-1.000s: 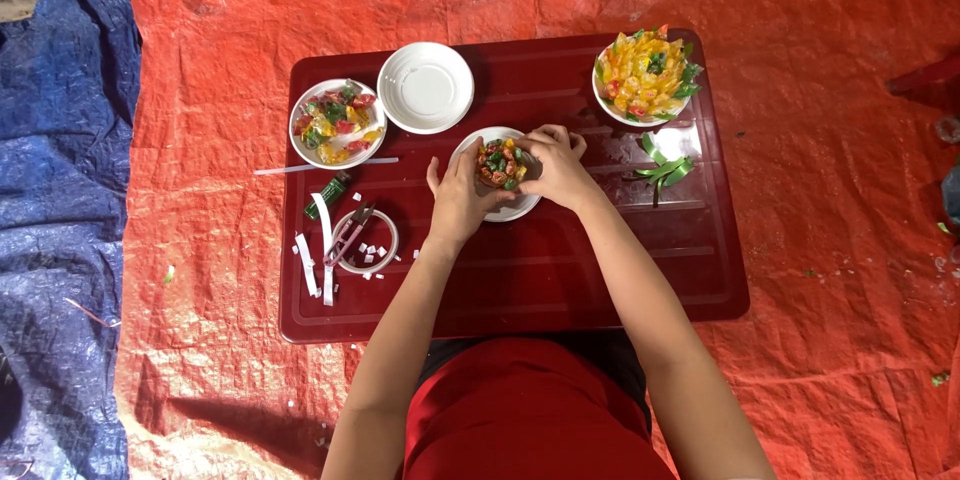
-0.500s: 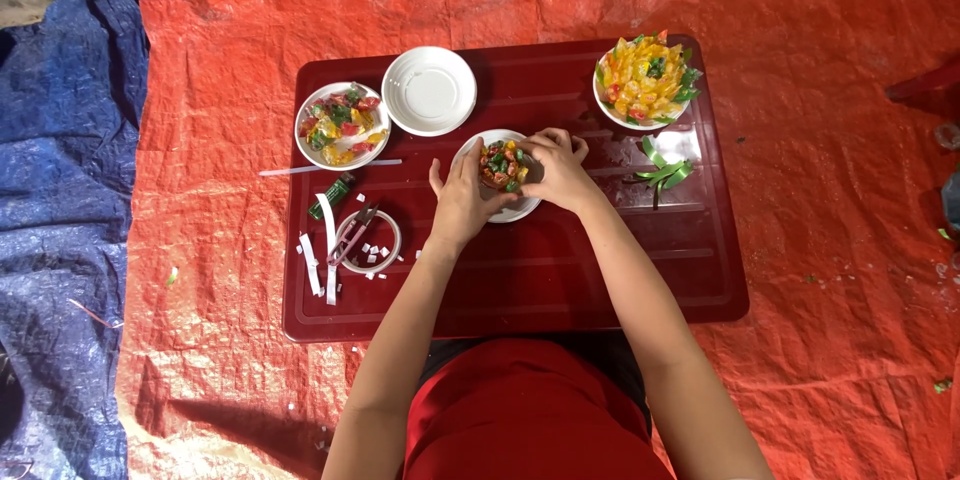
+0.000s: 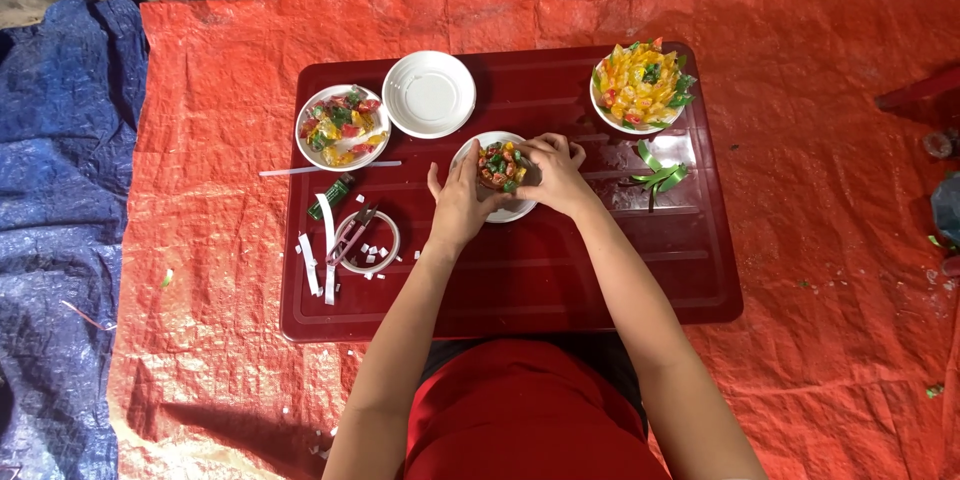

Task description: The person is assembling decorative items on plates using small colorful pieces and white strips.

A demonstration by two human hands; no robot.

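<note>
At the frame's centre, the left hand (image 3: 462, 198) and right hand (image 3: 553, 175) cup a small candy cluster (image 3: 499, 164) over a white plate (image 3: 500, 210) on the red desk (image 3: 520, 280), fingers grasping both sides, apparently to keep it together.

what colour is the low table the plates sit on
Dark red table, seen in the head view.

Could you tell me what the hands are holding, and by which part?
Both hands, left hand and right hand, clasp the sides of a small candy-covered piece over a white plate.
</note>
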